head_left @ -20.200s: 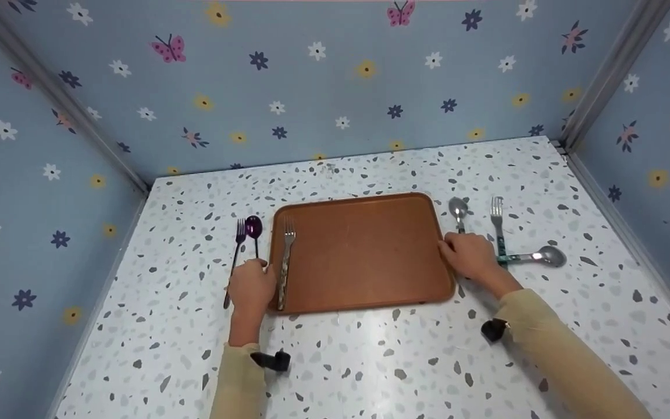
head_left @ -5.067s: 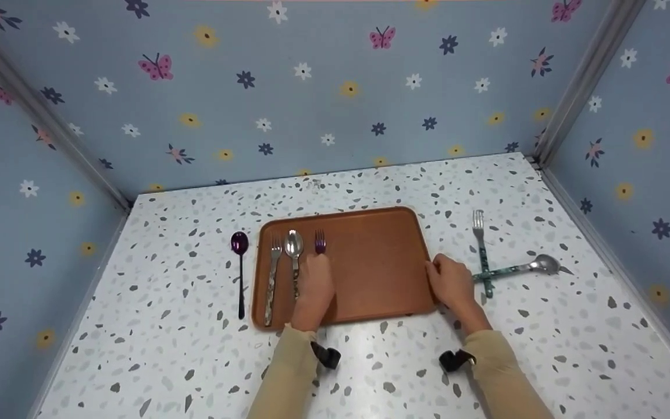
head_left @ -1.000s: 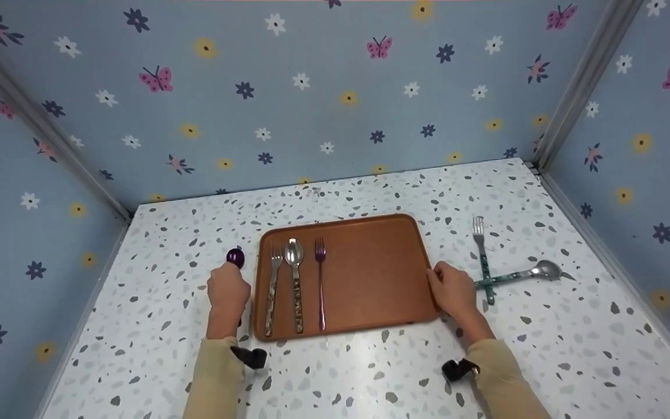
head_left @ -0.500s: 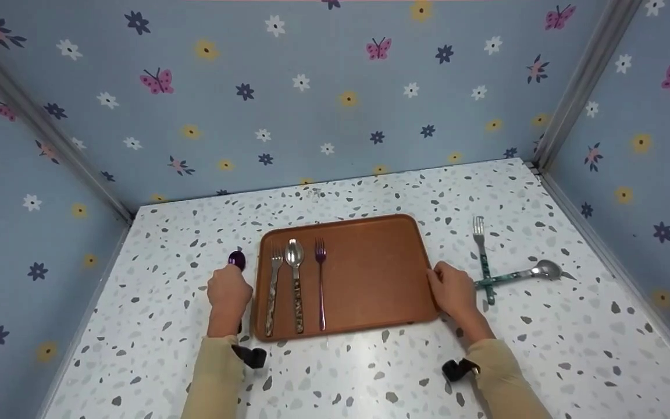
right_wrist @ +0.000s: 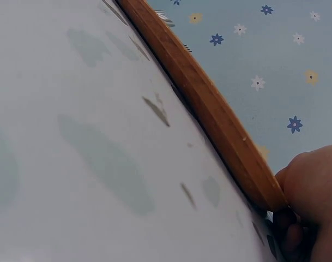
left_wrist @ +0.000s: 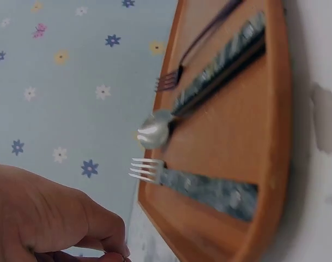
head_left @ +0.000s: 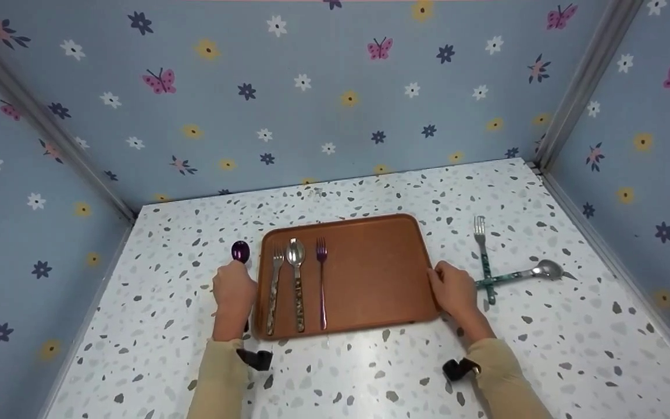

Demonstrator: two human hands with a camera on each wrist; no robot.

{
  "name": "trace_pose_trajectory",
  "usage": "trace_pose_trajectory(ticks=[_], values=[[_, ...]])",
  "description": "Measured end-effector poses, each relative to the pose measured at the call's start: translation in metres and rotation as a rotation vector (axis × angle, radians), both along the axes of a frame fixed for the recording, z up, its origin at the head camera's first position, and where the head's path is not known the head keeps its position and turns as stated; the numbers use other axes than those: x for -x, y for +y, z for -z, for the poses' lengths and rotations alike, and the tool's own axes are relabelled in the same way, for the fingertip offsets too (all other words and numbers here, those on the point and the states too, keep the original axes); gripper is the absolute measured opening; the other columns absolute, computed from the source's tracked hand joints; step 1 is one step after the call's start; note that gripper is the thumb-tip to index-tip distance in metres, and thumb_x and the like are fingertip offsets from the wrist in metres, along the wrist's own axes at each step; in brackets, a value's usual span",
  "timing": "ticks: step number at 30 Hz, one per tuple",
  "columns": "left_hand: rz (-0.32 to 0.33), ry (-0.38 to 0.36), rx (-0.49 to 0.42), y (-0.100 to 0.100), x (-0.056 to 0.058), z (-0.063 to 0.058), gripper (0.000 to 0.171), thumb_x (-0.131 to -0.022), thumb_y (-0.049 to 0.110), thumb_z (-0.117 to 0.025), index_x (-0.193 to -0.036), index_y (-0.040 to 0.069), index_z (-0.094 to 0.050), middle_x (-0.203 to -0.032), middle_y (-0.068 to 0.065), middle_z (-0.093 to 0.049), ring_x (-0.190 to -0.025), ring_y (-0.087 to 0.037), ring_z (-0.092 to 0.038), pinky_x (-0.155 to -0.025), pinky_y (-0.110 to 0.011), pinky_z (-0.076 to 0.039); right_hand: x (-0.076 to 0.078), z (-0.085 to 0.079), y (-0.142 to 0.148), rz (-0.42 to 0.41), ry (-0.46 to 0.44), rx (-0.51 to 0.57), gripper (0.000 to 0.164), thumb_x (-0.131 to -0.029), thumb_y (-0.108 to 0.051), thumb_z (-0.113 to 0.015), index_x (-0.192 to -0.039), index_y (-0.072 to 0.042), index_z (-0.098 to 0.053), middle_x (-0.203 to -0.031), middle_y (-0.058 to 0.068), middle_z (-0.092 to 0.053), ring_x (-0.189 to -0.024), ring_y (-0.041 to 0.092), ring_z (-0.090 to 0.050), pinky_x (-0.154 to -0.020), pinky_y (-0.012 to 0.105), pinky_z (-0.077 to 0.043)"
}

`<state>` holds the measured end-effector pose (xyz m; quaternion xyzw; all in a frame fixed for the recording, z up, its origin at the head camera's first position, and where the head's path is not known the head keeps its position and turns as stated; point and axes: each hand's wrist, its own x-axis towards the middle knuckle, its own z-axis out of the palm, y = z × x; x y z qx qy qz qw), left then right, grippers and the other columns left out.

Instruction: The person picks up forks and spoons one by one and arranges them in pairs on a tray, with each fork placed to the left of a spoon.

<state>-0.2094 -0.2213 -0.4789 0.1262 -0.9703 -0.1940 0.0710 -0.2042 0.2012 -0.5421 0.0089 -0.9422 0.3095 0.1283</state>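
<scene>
My left hand [head_left: 234,294] grips a purple spoon [head_left: 241,251] left of the brown tray [head_left: 376,273]; the bowl points away and most of the handle is hidden by the hand. In the left wrist view the curled fingers [left_wrist: 108,226] show at the lower left. On the tray's left part lie a fork with a patterned handle [head_left: 274,291], a silver spoon with a patterned handle [head_left: 298,291] and a slim purple fork [head_left: 322,279], side by side. My right hand [head_left: 454,289] holds the tray's right edge, its thumb at the rim.
Right of my right hand, a green-handled fork [head_left: 483,250] and a green-handled spoon [head_left: 544,269] lie crossed on the speckled table [head_left: 393,372]. Flower-patterned panels [head_left: 312,116] stand behind and at both sides.
Since the oldest frame, a silver spoon and the purple fork have come onto the tray beside the first fork. Lately my left hand took the purple spoon and shifted slightly toward the tray.
</scene>
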Motion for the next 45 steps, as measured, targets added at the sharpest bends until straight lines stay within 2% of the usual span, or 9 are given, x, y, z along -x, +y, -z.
trace_pose_trajectory(ticks=[5,9,14,18,24,31,36,38,45], values=[[0.019,0.055,-0.004,0.017,-0.001,-0.009,0.011,-0.085,0.000,-0.059,-0.084,-0.011,-0.062,-0.083,-0.031,-0.064,-0.075,-0.044,-0.065,-0.062,-0.054,-0.052,0.000,0.000,-0.001,-0.001,-0.007,-0.004,0.025,-0.096,-0.022,-0.062,-0.075,-0.010,-0.058,-0.056,-0.001,-0.049,-0.049,0.017,-0.046,-0.049,0.034,-0.036],[0.043,0.111,-0.014,0.034,-0.002,-0.011,0.012,-0.085,0.001,-0.060,-0.075,-0.006,-0.063,-0.078,-0.028,-0.065,-0.069,-0.041,-0.065,-0.058,-0.051,-0.052,0.000,-0.001,-0.002,0.001,-0.023,-0.012,0.025,-0.097,-0.023,-0.061,-0.075,-0.010,-0.058,-0.056,-0.001,-0.049,-0.049,0.017,-0.046,-0.049,0.034,-0.036],[0.079,0.150,-0.045,0.058,-0.003,-0.014,0.014,-0.085,0.001,-0.062,-0.072,-0.005,-0.063,-0.074,-0.028,-0.065,-0.064,-0.039,-0.065,-0.054,-0.048,-0.052,0.001,-0.003,-0.003,-0.002,-0.041,-0.002,0.025,-0.097,-0.023,-0.060,-0.076,-0.010,-0.058,-0.057,-0.001,-0.050,-0.050,0.017,-0.046,-0.050,0.034,-0.036],[0.080,0.139,-0.043,0.079,-0.003,-0.014,0.013,-0.083,-0.001,-0.063,-0.071,-0.003,-0.063,-0.075,-0.025,-0.066,-0.068,-0.039,-0.066,-0.058,-0.047,-0.054,0.001,-0.002,-0.003,-0.011,-0.037,0.002,0.025,-0.097,-0.023,-0.060,-0.076,-0.010,-0.058,-0.057,-0.001,-0.049,-0.050,0.017,-0.046,-0.049,0.034,-0.036],[0.088,0.117,-0.023,0.111,-0.003,-0.007,0.013,-0.088,0.005,-0.064,-0.085,-0.007,-0.068,-0.083,-0.027,-0.066,-0.074,-0.040,-0.066,-0.061,-0.047,-0.054,-0.003,0.001,-0.001,-0.002,-0.043,-0.003,0.026,-0.096,-0.023,-0.062,-0.075,-0.010,-0.057,-0.056,-0.001,-0.048,-0.048,0.018,-0.044,-0.048,0.034,-0.035],[0.113,0.071,0.079,0.140,0.004,-0.004,0.010,-0.086,-0.003,-0.064,-0.079,-0.004,-0.070,-0.079,-0.022,-0.068,-0.072,-0.036,-0.067,-0.062,-0.043,-0.055,-0.001,0.002,0.001,0.000,-0.034,-0.001,0.025,-0.096,-0.023,-0.062,-0.075,-0.010,-0.058,-0.056,-0.001,-0.049,-0.050,0.018,-0.045,-0.049,0.034,-0.035],[0.146,0.051,0.082,0.159,0.006,-0.003,0.011,-0.089,0.000,-0.063,-0.082,-0.003,-0.071,-0.079,-0.021,-0.068,-0.070,-0.031,-0.067,-0.060,-0.039,-0.055,0.001,0.001,0.002,0.012,-0.040,-0.003,0.025,-0.097,-0.023,-0.061,-0.076,-0.010,-0.058,-0.057,0.000,-0.050,-0.050,0.018,-0.046,-0.049,0.034,-0.036],[0.146,0.055,0.036,0.165,0.007,-0.001,0.011,-0.090,-0.001,-0.061,-0.083,-0.002,-0.070,-0.081,-0.021,-0.068,-0.071,-0.032,-0.067,-0.058,-0.039,-0.054,0.002,0.001,0.002,0.012,-0.055,0.003,0.025,-0.097,-0.024,-0.060,-0.076,-0.010,-0.058,-0.057,0.000,-0.050,-0.050,0.018,-0.046,-0.050,0.034,-0.037],[0.159,0.036,-0.001,0.181,0.013,0.006,0.012,-0.090,-0.005,-0.060,-0.086,-0.003,-0.071,-0.086,-0.021,-0.069,-0.074,-0.032,-0.068,-0.058,-0.037,-0.054,0.002,0.000,-0.001,0.019,-0.070,0.004,0.026,-0.098,-0.025,-0.060,-0.076,-0.011,-0.058,-0.058,-0.001,-0.051,-0.050,0.017,-0.047,-0.050,0.034,-0.037]])
